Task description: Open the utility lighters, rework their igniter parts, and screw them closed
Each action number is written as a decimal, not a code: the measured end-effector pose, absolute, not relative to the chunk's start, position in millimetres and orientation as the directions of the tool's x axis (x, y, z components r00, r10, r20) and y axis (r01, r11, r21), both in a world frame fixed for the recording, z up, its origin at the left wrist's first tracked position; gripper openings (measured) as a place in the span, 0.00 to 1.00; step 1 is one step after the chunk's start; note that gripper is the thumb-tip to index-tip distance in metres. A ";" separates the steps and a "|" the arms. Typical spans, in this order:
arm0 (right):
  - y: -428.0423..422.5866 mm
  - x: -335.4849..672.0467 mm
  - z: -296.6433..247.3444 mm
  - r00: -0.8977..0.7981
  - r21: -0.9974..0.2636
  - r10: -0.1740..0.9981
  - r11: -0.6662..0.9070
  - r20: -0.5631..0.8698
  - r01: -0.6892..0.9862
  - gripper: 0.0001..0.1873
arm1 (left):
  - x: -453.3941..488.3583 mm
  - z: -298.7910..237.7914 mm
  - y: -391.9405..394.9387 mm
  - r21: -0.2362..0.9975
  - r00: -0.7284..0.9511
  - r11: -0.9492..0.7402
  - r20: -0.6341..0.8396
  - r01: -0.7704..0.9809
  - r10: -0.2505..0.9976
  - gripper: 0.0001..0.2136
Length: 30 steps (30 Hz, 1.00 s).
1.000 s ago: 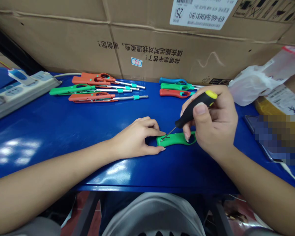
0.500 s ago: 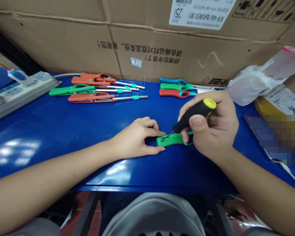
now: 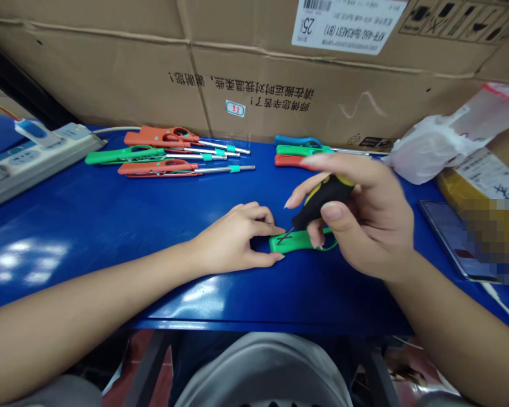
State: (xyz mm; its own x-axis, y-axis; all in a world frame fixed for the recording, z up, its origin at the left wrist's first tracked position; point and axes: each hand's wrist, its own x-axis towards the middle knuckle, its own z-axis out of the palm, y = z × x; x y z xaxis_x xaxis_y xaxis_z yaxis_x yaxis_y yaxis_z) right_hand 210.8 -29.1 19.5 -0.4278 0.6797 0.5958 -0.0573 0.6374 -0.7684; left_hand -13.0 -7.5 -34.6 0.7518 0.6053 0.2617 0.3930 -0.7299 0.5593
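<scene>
A green lighter [image 3: 302, 241] lies flat on the blue table in front of me. My left hand [image 3: 246, 237] pinches its left end between thumb and index finger. Above the handle, my right hand [image 3: 365, 217] holds a black and yellow screwdriver [image 3: 322, 200], with the thumb on its grip and the index finger lifted away. The screwdriver leans, and its thin tip meets the lighter near the left end. My right fingers partly cover the lighter's trigger loop, and its far end is out of sight behind the hand.
Several orange and green lighters [image 3: 156, 168] lie at the back left. Blue, green and red ones [image 3: 294, 150] lie at the back right. A cardboard box [image 3: 254, 73] walls off the rear. A power strip [image 3: 38, 158] is at left; a phone [image 3: 445, 232] and plastic bag [image 3: 428, 141] at right.
My right hand's fingers have opened partly around the screwdriver, and the index finger has stretched out to the left. The handle has tipped slightly. My left hand and the lighter have stayed put.
</scene>
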 end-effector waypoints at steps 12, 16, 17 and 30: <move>-20.8 219.2 18.4 -0.349 -0.446 0.586 0.798 0.731 0.406 0.27 | -12.0 -33.4 -6.7 0.549 0.743 -0.740 0.289 0.388 0.604 0.14; -23.9 218.4 21.3 -0.513 -0.517 0.585 0.806 0.628 0.287 0.35 | -11.6 -32.4 -7.3 0.560 0.748 -0.731 0.271 0.390 0.606 0.13; -24.5 218.0 21.7 -0.511 -0.501 0.565 0.822 0.648 0.272 0.35 | -11.4 -32.4 -7.5 0.559 0.749 -0.732 0.272 0.389 0.605 0.13; -19.0 219.5 23.8 -0.422 -0.346 0.491 0.859 0.762 0.376 0.33 | -8.6 -33.7 -11.3 0.542 0.745 -0.731 0.259 0.414 0.614 0.15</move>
State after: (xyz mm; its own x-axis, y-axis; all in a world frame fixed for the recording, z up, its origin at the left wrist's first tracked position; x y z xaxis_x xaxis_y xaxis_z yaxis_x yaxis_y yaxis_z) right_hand 219.5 -19.0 23.8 -0.4215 0.4914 0.7621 0.3760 0.8595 -0.3462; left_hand -8.6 -11.3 -33.7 0.7455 0.6141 0.2592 0.4142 -0.7315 0.5416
